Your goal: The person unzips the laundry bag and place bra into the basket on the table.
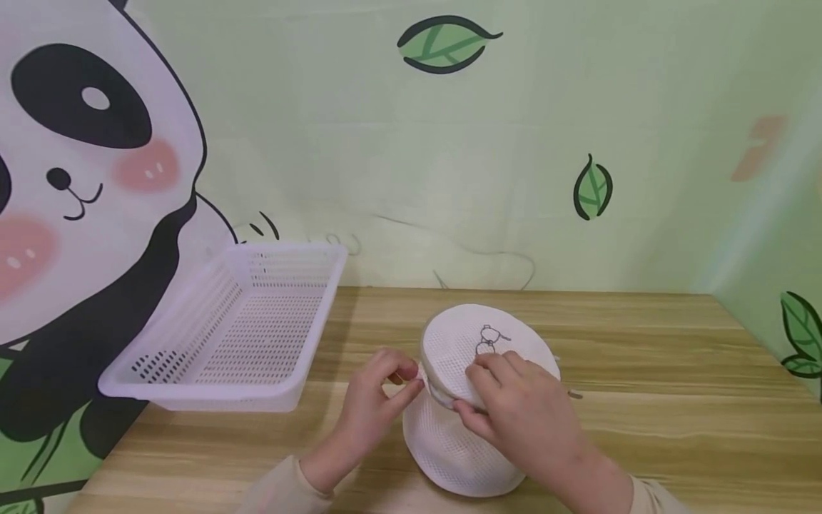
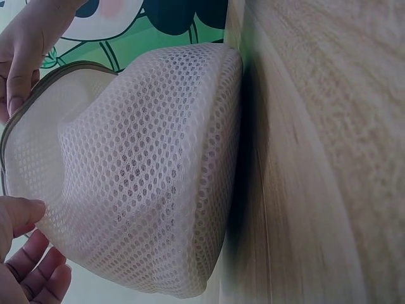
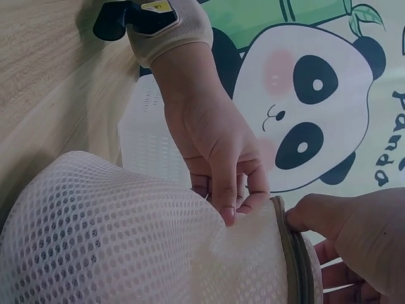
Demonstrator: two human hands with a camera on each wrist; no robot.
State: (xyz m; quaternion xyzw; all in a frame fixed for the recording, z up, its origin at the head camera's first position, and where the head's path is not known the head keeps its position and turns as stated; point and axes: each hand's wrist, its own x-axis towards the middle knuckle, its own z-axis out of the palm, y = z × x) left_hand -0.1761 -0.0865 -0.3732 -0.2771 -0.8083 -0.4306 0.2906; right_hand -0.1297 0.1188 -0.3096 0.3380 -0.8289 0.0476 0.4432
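Head view has you at a wood-grain table with a round white mesh laundry bag sitting near the front edge, right between your hands. It's a drum shape, honeycomb netting all over, with a flat circular lid tipped up toward you. There's a tiny black line doodle printed on the lid, too small to make out, and no readable brand on it.

Your left hand is pinching something small at the bag's left rim, fingertips curled tight together. Your right hand lies over the lid, thumb and fingers gripping its front edge. From the right wrist you can see a tan zipper band running around that rim.

Off to the left, a white plastic basket with slotted walls sits on the table's corner. Only writing I can spot is partial letters, "Pand", on the panda backdrop.
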